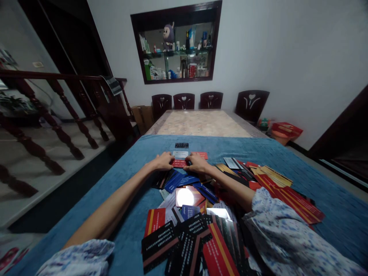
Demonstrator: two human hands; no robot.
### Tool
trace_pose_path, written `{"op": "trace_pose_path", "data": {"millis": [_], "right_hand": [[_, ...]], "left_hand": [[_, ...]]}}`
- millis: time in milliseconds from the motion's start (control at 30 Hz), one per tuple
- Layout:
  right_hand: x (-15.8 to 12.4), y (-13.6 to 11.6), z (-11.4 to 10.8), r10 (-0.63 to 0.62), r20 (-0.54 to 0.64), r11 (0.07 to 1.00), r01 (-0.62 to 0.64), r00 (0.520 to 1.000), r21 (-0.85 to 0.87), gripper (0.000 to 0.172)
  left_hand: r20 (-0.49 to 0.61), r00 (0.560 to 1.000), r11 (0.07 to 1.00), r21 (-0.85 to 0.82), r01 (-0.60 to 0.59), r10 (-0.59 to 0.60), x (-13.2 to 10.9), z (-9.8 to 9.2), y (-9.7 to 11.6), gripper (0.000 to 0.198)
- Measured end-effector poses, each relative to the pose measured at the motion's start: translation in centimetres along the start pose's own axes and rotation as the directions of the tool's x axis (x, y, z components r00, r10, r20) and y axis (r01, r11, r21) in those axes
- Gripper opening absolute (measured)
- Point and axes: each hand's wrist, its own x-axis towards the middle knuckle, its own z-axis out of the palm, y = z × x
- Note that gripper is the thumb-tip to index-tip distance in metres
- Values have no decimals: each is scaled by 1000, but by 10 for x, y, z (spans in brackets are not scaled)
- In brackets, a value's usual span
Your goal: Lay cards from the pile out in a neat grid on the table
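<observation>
A red card [179,163] lies crosswise between my hands on the blue cloth. My left hand [164,161] has its fingertips on the card's left end, and my right hand [197,163] has its fingers closed at the right end. Just beyond it is a silvery-white card [180,154], and farther off a black card [181,145], all in one column. Another red card [203,155] shows partly behind my right hand. Nearer to me spreads a loose heap of blue cards [181,180], black cards [161,243] and red cards [220,251], overlapping under my forearms.
More cards, red [290,197] and gold [271,174], fan out to the right of my right arm. The blue cloth [123,168] covers the near part of a long table [204,122]. Dark chairs [184,101] stand at its far end; a wooden railing [57,96] runs along the left.
</observation>
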Motion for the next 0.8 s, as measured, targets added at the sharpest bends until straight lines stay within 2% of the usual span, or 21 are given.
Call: {"op": "trace_pose_path", "data": {"millis": [333, 800], "right_hand": [[-1, 2, 1, -8, 19, 1000, 7, 1000, 26, 45], [-1, 2, 4, -24, 12, 999, 24, 1000, 26, 34]], "left_hand": [[-28, 1000, 999, -33, -3, 2, 1, 9, -9, 35], [-34, 999, 999, -51, 11, -13, -2, 11, -7, 38]]}}
